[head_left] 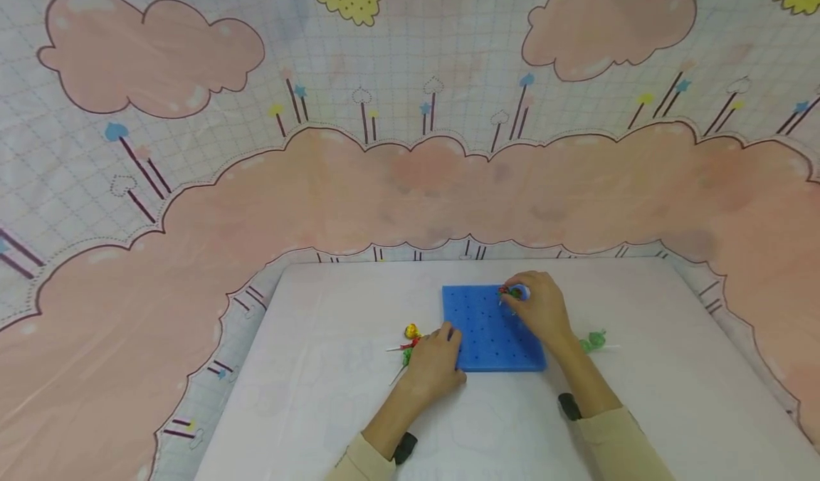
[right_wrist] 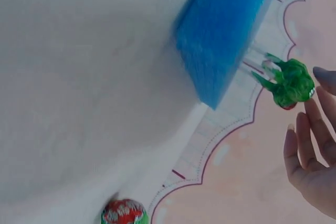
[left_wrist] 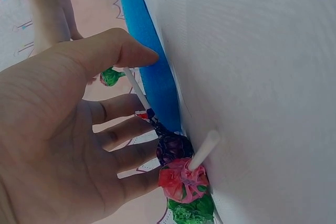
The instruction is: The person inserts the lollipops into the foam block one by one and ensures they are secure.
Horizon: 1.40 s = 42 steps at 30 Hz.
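A blue foam board [head_left: 490, 339] with rows of small holes lies flat on the white table. My left hand [head_left: 435, 367] holds its near left corner, the thumb [left_wrist: 139, 56] against the board's side. Next to that hand lie several wrapped lollipops, including a yellow one [head_left: 412, 331], a pink one [left_wrist: 184, 182] and a dark purple one [left_wrist: 173, 148]. Over the board's back right part, my right hand [head_left: 541, 307] pinches a green lollipop [right_wrist: 294, 85] between thumb and fingertips. Lollipop sticks there point toward the foam; whether they are in the holes is hard to tell.
A green lollipop [head_left: 596, 340] lies on the table right of the board, near my right forearm. One with a red and green wrapper [right_wrist: 125, 213] shows low in the right wrist view. A patterned cloth [head_left: 416, 196] hangs behind the white table [head_left: 307, 395].
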Motion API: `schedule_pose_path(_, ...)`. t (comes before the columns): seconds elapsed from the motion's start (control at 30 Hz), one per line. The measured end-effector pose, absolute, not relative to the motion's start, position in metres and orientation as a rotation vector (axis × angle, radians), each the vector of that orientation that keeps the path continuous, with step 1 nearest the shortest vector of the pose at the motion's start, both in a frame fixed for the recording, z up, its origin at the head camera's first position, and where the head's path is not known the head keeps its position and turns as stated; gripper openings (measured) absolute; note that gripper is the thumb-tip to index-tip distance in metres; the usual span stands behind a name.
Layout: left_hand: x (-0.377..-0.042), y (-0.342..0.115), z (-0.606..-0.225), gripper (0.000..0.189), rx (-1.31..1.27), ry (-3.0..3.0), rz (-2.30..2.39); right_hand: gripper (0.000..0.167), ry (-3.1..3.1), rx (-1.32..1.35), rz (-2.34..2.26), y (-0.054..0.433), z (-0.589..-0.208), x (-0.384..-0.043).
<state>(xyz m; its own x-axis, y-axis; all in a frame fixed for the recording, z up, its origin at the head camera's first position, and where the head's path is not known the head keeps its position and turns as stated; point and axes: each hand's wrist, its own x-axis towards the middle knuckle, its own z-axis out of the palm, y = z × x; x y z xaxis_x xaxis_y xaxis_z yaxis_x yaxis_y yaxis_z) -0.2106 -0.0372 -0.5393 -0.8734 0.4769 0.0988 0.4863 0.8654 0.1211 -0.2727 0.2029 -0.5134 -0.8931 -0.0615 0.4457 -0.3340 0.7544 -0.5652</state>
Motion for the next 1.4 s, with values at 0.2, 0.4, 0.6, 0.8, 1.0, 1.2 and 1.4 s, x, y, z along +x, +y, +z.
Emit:
schedule_pose_path(0.2, -0.211, -0.038, -0.539, 0.067, -0.772, -2.96, -0.21, 0.022, -2.534, 0.278, 0.898, 0.21, -0.508, -0.266)
schedule_pose_path(0.4, -0.21, -0.039, -0.539, 0.067, -0.766, -2.991, -0.212, 0.021, -2.55, 0.223, 0.847, 0.22, -0.507, -0.256)
schedule_pose_path(0.6, -0.21, -0.037, -0.539, 0.065, -0.769, -2.998, -0.203, 0.019, -2.589, 0.166, 0.805, 0.234, -0.508, -0.248)
schedule_pose_path(0.8, -0.21, -0.037, -0.539, 0.064, -0.774, -2.991, -0.199, 0.024, -2.674, 0.117, 0.806, 0.254, -0.505, -0.244)
schedule_pose_path(1.0, -0.211, -0.037, -0.541, 0.063, -0.77, -2.979, -0.202, 0.027, -2.773, 0.115, 0.782, 0.272, -0.501, -0.241)
schedule_pose_path(1.2, -0.21, -0.038, -0.541, 0.064, -0.768, -2.982, -0.214, 0.032, -2.959, 0.142, 0.753, 0.284, -0.497, -0.237)
schedule_pose_path(1.4, -0.21, -0.037, -0.54, 0.063, -0.774, -2.98, -0.214, 0.039, -3.078, 0.17, 0.799, 0.295, -0.497, -0.232)
